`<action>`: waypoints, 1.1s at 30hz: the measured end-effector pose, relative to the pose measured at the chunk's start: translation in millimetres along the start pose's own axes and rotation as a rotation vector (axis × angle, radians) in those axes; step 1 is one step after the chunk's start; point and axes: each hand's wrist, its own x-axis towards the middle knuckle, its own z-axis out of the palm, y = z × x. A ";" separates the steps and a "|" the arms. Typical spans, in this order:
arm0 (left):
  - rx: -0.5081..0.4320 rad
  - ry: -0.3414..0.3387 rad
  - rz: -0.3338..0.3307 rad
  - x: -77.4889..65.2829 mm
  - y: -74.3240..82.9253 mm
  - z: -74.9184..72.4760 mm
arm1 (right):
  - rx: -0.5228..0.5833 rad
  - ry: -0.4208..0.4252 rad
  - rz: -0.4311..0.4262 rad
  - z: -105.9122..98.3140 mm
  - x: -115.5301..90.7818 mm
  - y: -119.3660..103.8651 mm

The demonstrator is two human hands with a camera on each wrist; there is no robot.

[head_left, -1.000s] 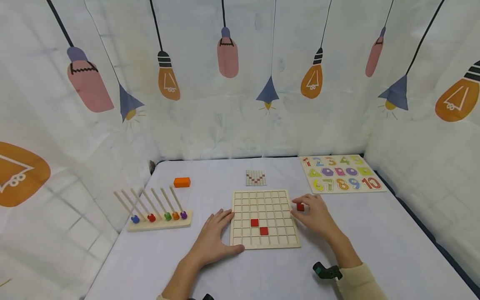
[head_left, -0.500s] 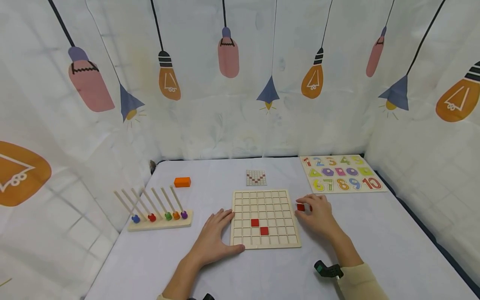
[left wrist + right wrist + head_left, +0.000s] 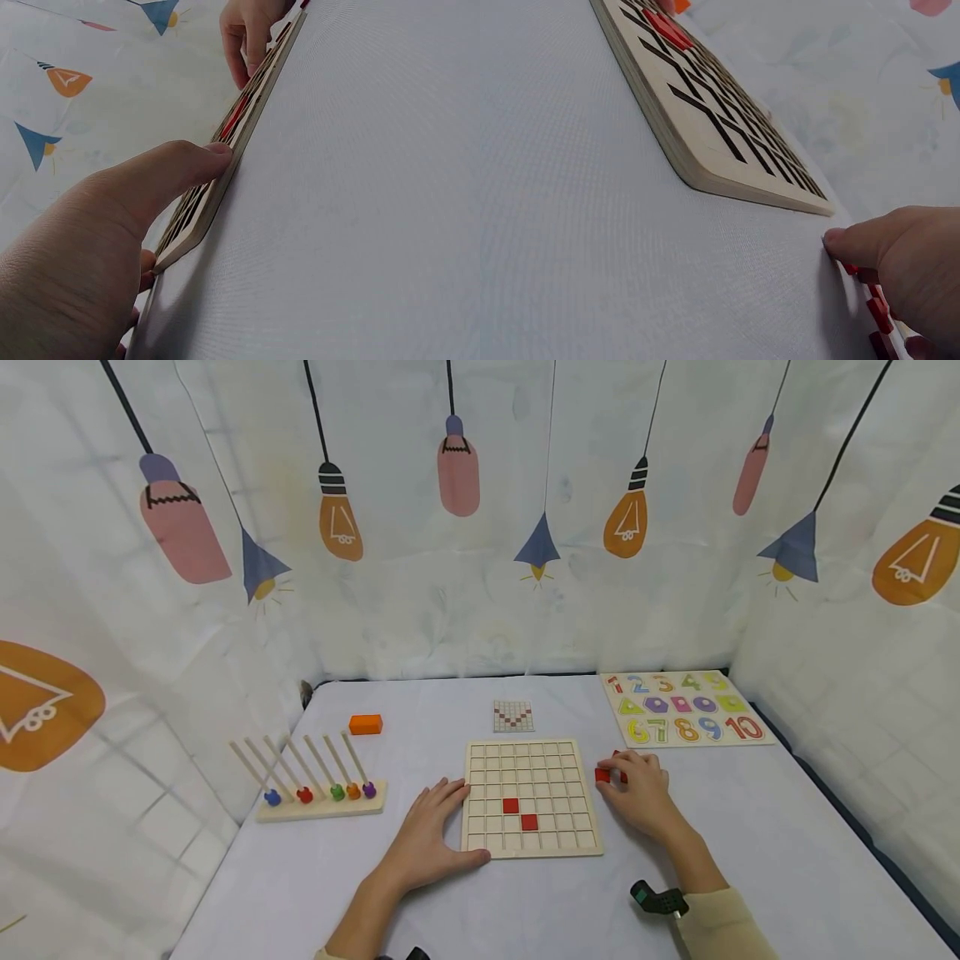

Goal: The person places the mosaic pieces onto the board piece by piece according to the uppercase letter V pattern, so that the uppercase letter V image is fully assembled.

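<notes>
My left hand (image 3: 431, 831) rests at the near left corner of a wooden grid board (image 3: 555, 777). Its thumb lies along the near rim, and its fairly straight fingers touch the left edge. Two red square tiles, one (image 3: 511, 806) and another (image 3: 529, 822), sit in the board's cells. Just right of the board, my right hand (image 3: 641, 789) has thumb and fingers bent about loose red tiles (image 3: 602, 775). Several red tiles (image 3: 879, 313) show beneath that hand in the right wrist view, partly covered. Whether a tile is pinched is hidden.
A small pattern card (image 3: 513, 716) lies behind the board. An orange block (image 3: 365, 724) and a peg stand with coloured beads (image 3: 322, 808) are on the left. A number and shape puzzle board (image 3: 678, 708) lies at the back right. All stand on a white cloth (image 3: 517, 910).
The right hand has shifted a little to the right, away from the board, and more red tiles show at its fingers. The left hand and the board have stayed still.
</notes>
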 end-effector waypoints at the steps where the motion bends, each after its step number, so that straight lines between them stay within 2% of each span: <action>1: 0.000 0.000 -0.001 0.0 0.0 0.1 | 0.003 0.001 0.000 0.0 -0.3 0.4; 25: 0.012 0.019 0.031 -0.2 -1.8 0.5 | 0.031 0.001 -0.003 -1.6 -3.8 0.6; 33: 0.015 0.010 0.022 0.1 -2.1 0.3 | 0.041 0.018 -0.004 -1.9 -3.8 -1.7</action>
